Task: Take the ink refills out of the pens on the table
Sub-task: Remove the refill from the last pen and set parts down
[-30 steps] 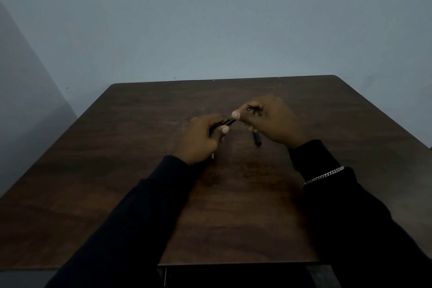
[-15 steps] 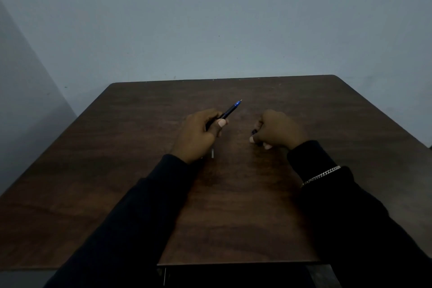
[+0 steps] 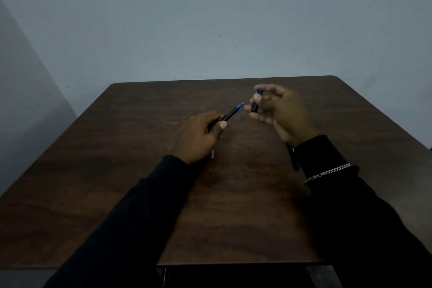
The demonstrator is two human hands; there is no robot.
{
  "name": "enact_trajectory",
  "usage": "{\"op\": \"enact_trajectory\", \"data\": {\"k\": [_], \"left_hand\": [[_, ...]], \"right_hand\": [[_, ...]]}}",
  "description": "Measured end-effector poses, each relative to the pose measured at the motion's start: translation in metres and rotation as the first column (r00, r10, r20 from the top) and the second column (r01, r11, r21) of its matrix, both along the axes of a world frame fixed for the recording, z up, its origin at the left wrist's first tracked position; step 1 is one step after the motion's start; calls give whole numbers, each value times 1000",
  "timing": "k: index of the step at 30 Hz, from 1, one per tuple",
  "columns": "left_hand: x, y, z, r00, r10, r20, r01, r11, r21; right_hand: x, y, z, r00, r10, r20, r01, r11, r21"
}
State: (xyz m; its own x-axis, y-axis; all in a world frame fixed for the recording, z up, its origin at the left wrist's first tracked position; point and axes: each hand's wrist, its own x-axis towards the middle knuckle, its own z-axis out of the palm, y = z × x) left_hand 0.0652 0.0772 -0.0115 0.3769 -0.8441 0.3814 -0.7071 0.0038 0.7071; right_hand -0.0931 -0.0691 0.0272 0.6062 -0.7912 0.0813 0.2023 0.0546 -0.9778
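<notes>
Left hand (image 3: 198,135) grips blue-tipped dark pen (image 3: 230,114); right hand (image 3: 278,110) pinches short blue barrel piece (image 3: 256,100). Disassembly underway; refill extraction apparently next.

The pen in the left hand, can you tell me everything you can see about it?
The pen is slim, with a dark, probably black body, a see-through blue section near the front and a fine tip. It looks like plastic. The left hand grips its back part, hiding that end, so it points up and away towards the right hand, above the table. Only the left hand touches it.
</notes>
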Motion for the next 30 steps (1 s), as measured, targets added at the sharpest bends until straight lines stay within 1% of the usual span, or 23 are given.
{"op": "enact_trajectory", "data": {"k": [3,5,9,13,19,25,30], "left_hand": [[0,-1,0,1000,1,5,-1,1000,7],[0,-1,0,1000,-2,9,2,1000,12],[2,-2,-1,1000,-5,18,4,1000,21],[1,-1,-1,1000,4,30,-4,1000,2],[1,-1,-1,998,-23,51,23,1000,-14],[1,0,-2,998,-37,46,40,997,-65],[2,1,-6,998,-33,57,37,997,-68]], "right_hand": [[0,0,4,987,-22,160,14,999,51],[-1,1,4,981,-38,188,34,999,23],[1,3,1,986,-59,159,71,995,-71],[2,6,0,993,-41,108,58,986,-159],[4,8,-4,996,-44,76,59,975,-213],[12,17,-12,1000,16,22,-9,963,-269],[13,22,-14,1000,-2,28,10,957,-289]]}}
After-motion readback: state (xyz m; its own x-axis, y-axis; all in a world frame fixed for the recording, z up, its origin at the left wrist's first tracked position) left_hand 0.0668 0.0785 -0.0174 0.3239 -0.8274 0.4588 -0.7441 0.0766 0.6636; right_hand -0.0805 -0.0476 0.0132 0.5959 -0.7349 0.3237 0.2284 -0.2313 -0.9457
